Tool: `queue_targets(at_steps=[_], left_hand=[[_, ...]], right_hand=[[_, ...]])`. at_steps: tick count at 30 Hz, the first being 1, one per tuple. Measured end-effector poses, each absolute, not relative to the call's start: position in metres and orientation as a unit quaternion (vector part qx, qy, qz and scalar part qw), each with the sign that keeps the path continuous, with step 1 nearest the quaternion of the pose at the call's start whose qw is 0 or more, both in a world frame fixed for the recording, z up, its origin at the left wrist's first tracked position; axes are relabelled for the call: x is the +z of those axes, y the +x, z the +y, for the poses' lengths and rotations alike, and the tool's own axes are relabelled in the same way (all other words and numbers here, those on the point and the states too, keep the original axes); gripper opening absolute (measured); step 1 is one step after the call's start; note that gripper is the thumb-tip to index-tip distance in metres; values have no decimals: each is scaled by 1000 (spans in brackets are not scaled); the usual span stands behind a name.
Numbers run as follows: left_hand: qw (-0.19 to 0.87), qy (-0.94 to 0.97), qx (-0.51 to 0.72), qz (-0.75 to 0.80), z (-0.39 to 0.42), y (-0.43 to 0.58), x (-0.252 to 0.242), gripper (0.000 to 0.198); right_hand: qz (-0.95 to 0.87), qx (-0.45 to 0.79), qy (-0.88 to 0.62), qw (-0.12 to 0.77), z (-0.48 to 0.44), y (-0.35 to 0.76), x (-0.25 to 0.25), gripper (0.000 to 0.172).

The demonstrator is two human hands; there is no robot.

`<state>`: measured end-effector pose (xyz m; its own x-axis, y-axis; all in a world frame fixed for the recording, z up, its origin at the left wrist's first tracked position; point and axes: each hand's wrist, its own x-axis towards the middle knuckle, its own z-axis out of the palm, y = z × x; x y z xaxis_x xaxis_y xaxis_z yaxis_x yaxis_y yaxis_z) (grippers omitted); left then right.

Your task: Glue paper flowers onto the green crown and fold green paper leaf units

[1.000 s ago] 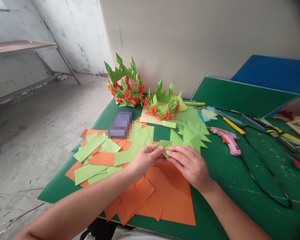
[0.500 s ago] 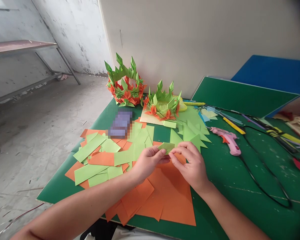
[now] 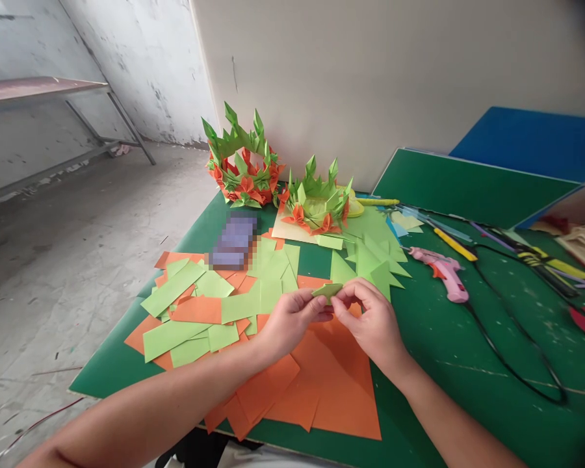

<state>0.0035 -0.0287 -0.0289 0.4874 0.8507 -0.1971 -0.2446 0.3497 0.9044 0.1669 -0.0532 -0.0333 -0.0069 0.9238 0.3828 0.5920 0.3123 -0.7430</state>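
Note:
Both of my hands pinch a small folded piece of light green paper [image 3: 327,290] just above the green table [image 3: 458,351]. My left hand [image 3: 292,318] grips its left end with thumb and fingers closed. On the paper's right end, my right hand [image 3: 370,322] has its fingertips pressed together. Below the hands lie large orange paper sheets [image 3: 331,383]. Loose green paper strips and squares [image 3: 199,305] are scattered to the left.
Two green-and-orange folded paper wreaths [image 3: 241,166] [image 3: 316,201] stand at the back by the wall. A pink glue gun [image 3: 443,270] with a black cord [image 3: 517,364] lies to the right, beside pens and tools. The table's left edge drops to a concrete floor.
The green piece has been folded narrower and lifted slightly. My right hand's fingers have curled in from lying over the paper to pinching its end.

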Motion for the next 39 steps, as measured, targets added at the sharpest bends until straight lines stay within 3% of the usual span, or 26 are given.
queue_targets(at_steps=[8, 16, 20, 25, 39], left_hand=[[713, 483, 370, 348, -30, 4, -35, 24], [725, 449, 378, 361, -29, 6, -33, 25], [721, 456, 371, 367, -30, 5, -34, 24], [733, 457, 372, 340, -29, 3, -31, 25], [734, 471, 358, 335, -27, 0, -27, 39]], right_hand=[[-659, 256, -543, 453, -53, 167, -34, 21], [-648, 238, -552, 468, -54, 162, -38, 19], [-569, 366, -527, 515, -51, 164, -43, 20], [-521, 526, -490, 460, -48, 169, -38, 21], [-515, 534, -476, 473, -53, 168, -32, 23]])
